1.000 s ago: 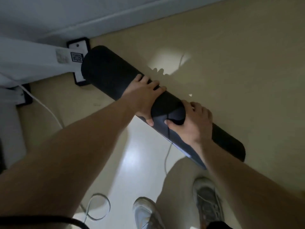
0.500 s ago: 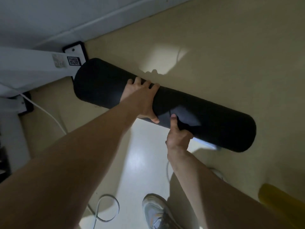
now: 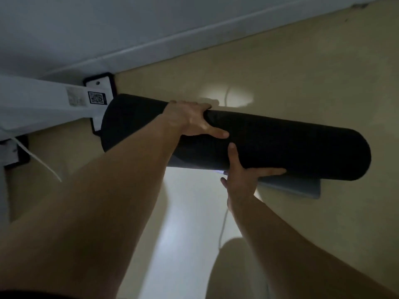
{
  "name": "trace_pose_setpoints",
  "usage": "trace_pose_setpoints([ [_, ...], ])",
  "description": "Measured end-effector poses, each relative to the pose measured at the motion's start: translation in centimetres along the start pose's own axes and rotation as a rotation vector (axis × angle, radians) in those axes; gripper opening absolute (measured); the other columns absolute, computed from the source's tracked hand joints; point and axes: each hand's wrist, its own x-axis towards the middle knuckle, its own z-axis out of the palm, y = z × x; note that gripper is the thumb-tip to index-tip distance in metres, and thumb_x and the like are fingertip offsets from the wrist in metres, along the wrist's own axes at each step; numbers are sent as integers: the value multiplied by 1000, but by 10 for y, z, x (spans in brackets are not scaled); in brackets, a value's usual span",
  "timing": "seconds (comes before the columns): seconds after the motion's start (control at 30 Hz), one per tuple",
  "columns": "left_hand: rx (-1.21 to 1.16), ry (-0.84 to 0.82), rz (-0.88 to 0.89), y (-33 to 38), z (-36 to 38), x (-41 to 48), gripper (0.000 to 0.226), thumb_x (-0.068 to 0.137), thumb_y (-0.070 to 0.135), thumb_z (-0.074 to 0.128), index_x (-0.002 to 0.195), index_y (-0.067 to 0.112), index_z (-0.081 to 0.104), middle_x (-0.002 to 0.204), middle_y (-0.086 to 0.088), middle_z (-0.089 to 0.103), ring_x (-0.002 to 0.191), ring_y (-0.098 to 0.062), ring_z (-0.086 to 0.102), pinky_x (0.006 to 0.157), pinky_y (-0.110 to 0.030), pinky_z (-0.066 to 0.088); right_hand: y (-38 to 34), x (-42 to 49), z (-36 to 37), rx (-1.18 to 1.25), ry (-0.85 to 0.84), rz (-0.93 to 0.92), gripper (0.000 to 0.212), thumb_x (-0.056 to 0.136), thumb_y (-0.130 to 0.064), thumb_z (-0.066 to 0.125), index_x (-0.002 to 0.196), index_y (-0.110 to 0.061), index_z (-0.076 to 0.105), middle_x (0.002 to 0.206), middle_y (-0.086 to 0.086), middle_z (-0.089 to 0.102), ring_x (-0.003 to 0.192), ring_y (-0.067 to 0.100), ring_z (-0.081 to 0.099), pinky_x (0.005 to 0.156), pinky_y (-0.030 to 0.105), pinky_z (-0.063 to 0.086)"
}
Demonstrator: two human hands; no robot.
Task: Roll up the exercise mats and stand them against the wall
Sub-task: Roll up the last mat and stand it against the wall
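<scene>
Left fingers (image 3: 203, 107) curl over the far side of the mat (image 3: 291, 147), thumb laid flat on the near face, so the left hand (image 3: 190, 119) grips the roll from above. Right hand (image 3: 244, 175) clamps it from below: thumb up the near face, fingers spread along the underside. Both hands hold the mat.

Mat is a fully rolled black tube, lying roughly level across the view, near the wall (image 3: 108, 29) but not leaning on it. A grey-blue tail (image 3: 302, 186) hangs loose under the right end (roll not quite tight there).

Step, as I judge it: rolling done, carry/placing in hand. Next move calls for tipping the roll onto one end, tail tucked in so it doesn't unwind, and leaning it on the wall clear of the white post (image 3: 43, 102) and its cable (image 3: 38, 160).

Hard to see: left fingertips are hidden behind the roll. The left end overlaps the post's base, contact unclear. Light is dim, so the mat probably hangs clear of the floor (image 3: 302, 83), but I can't confirm. No other mats in view.
</scene>
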Motion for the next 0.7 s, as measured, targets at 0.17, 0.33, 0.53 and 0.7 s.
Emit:
trace_pose_setpoints([
  [0.17, -501, -232, -187, -1, -22, 15, 71, 70, 84, 67, 103, 21, 71, 97, -5, 73, 81, -21, 72, 79, -33, 55, -42, 25, 11, -193, 0, -216, 142, 73, -56, 87, 155, -46, -28, 151, 21, 43, 129, 38, 54, 110, 51, 45],
  [0.33, -995, -317, -358, -7, 89, -33, 84, 70, 95, 44, 115, 27, 64, 112, -2, 71, 84, -19, 67, 85, -34, 54, -73, 49, -1, -613, -350, -413, 108, 62, -67, 86, 155, -39, 39, 144, -7, 60, 129, 19, 59, 111, 41, 47],
  [0.53, -1617, 87, -441, 11, 149, -75, 78, 67, 82, 71, 123, 28, 61, 120, 7, 71, 107, -19, 69, 88, -41, 58, -33, 21, -47, -823, -575, -259, 85, 87, -75, 58, 159, -38, 34, 154, -7, 51, 142, 22, 48, 115, 34, 37],
  [0.7, -1648, 337, -417, -15, 152, -85, 77, 56, 65, 85, 117, 22, 67, 107, 7, 76, 96, -10, 73, 88, -28, 58, 4, 2, -20, -760, -688, -223, 92, 86, -78, 57, 162, -35, 27, 156, -7, 49, 143, 23, 48, 119, 41, 37],
])
